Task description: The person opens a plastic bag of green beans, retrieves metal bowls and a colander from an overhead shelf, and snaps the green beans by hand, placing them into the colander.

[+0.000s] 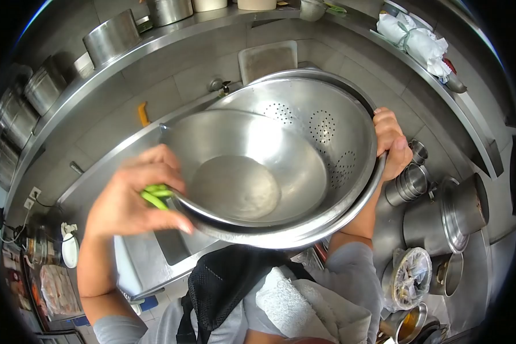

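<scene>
Colander (341, 135), steel, is nesting between smaller bowl (246, 172) and larger bowl (312, 234); left grip (155, 192) is clamping smaller bowl's rim and green item (155, 198), right grip (391, 143) larger bowl's rim

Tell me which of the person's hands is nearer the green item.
Left. The left hand holds the green item between thumb and fingers; the right hand is farther off, gripping the nested metal bowls on their opposite side.

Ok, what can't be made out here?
All in the head view:
Base of the colander: hidden by the inner bowl.
Inside of the outer bowl: colander mostly covers it.
Green item: unidentifiable, partly covered by the left hand.
Shelf pot: cut off by the top edge.
</scene>
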Available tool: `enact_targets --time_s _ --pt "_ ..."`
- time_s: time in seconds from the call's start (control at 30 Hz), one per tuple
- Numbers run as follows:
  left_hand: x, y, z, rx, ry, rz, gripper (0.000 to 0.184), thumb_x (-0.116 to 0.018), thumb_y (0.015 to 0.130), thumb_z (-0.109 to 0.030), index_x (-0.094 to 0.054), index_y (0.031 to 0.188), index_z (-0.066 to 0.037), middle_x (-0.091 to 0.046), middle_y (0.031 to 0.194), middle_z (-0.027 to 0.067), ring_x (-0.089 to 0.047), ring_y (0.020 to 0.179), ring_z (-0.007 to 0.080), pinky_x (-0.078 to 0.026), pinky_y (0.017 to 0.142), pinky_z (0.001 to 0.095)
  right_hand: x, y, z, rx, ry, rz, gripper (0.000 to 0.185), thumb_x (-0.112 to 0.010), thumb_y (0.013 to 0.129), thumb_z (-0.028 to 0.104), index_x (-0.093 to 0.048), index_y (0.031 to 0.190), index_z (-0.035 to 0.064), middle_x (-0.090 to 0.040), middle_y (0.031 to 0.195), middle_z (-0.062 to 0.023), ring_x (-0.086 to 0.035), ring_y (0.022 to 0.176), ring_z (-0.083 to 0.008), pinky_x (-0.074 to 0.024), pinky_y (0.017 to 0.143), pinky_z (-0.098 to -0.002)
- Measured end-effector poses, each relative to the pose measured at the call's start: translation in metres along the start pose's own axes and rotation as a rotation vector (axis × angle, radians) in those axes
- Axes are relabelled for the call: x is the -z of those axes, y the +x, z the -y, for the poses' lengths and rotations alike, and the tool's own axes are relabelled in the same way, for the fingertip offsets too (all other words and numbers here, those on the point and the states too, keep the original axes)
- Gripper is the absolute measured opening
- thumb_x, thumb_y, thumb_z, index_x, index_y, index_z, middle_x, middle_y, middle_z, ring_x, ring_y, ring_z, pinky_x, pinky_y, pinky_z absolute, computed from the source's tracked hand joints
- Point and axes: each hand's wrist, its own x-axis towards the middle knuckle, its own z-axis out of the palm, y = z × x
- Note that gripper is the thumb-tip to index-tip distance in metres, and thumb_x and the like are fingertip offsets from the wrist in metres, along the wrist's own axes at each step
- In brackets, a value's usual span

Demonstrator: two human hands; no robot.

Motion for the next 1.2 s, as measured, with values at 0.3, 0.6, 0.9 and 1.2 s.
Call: enact_targets --time_s 0.3,0.6,0.9,1.2 --pt "-0.003 -0.002 -0.023 -0.060 0.137 -0.363 0.040 -0.092 0.070 -0.027 -0.069 0.090 -0.001 -0.057 0.086 0.0055 -0.055 0.077 0.0179 -0.041 0.065 0.0307 -0.006 -0.012 -0.002 -0.020 0.057 0.096 0.051 -0.033 0.106 0.022 -0.050 0.060 0.0088 -0.052 0.062 -0.0064 -0.044 0.068 -0.0217 -0.0401 0.087 -0.0462" --pt "0.019 -0.077 0.003 -0.084 0.221 -0.713 0.035 -0.083 0.085 -0.022 -0.064 0.102 0.003 -0.060 0.095 0.0026 -0.055 0.081 0.0104 -0.042 0.066 0.0216 0.018 -0.059 -0.017 -0.169 0.119 0.073 0.040 -0.036 0.092 0.030 -0.049 0.062 0.0069 -0.059 0.079 -0.0139 -0.053 0.092 -0.0316 -0.0382 0.099 -0.0540" --pt "0.026 -0.280 0.082 0.390 0.499 -0.803 0.029 -0.087 0.079 -0.015 -0.065 0.092 -0.002 -0.066 0.090 0.0048 -0.066 0.081 0.0182 -0.051 0.072 0.0309 -0.065 -0.069 0.056 -0.136 -0.192 0.203 0.037 -0.040 0.097 0.019 -0.048 0.065 0.0028 -0.055 0.070 -0.0137 -0.053 0.076 -0.0281 -0.0420 0.087 -0.0500" --pt "-0.177 -0.440 0.236 0.885 0.663 -0.958 0.022 -0.085 0.080 -0.019 -0.070 0.085 -0.003 -0.062 0.087 0.0131 -0.062 0.075 0.0345 -0.049 0.066 0.0429 -0.082 -0.059 0.072 -0.068 -0.252 0.255 0.034 -0.050 0.091 0.012 -0.051 0.061 -0.0032 -0.052 0.067 -0.0154 -0.053 0.072 -0.0311 -0.0458 0.082 -0.0531"
